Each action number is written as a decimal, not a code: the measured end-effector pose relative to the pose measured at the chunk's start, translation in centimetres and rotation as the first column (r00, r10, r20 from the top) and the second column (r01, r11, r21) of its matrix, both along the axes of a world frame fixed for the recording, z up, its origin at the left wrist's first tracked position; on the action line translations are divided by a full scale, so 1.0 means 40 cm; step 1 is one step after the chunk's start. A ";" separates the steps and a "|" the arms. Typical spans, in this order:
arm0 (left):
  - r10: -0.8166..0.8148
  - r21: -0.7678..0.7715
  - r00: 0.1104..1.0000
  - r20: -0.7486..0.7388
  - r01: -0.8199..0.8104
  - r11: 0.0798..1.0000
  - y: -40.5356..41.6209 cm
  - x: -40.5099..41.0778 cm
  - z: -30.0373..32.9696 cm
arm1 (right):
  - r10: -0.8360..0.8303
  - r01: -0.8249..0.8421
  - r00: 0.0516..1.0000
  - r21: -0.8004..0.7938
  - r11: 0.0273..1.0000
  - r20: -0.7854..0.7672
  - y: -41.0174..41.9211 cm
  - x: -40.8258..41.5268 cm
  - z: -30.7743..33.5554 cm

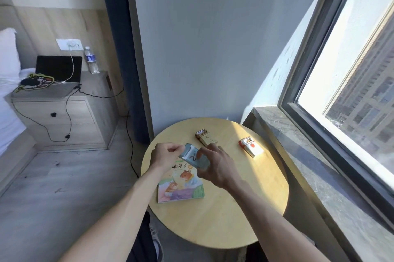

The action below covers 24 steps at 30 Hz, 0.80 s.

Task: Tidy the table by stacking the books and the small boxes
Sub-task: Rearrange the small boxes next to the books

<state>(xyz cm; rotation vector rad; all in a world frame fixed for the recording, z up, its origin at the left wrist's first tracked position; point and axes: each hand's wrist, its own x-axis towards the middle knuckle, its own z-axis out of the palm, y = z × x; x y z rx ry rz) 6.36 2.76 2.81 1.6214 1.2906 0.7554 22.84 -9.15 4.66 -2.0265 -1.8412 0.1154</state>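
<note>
Left hand (165, 156) and right hand (215, 164), fingers closed on grey-blue box (193, 156) above picture book (181, 187); two open small boxes (205, 137) (251, 146) beyond on round table (234, 208).

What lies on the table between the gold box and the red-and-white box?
Nothing: in the head view, only bare table separates the gold box and the red-and-white box.

Picture book with hamster cover (180, 185) lies on round pale wooden counter (223, 214), left part. Small blue-grey box (193, 156) above book's far end, between left hand (165, 155) and right hand (215, 164). Behind: gold open box (205, 137). Right of it, apart: orange-and-white open box (251, 146).
</note>
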 end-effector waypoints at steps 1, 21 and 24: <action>0.001 0.011 1.000 0.000 -0.001 1.000 -0.005 -0.001 0.002 | 0.003 -0.003 1.000 0.002 1.000 0.004 -0.002 -0.002 0.003; -0.118 0.103 0.993 0.008 0.117 0.988 -0.046 0.013 -0.008 | -0.002 0.006 0.996 0.036 0.999 -0.087 0.004 -0.002 -0.026; -0.148 0.154 0.985 -0.090 0.160 0.975 -0.043 0.021 -0.011 | -0.030 0.033 0.989 0.014 0.999 -0.147 0.005 0.008 -0.043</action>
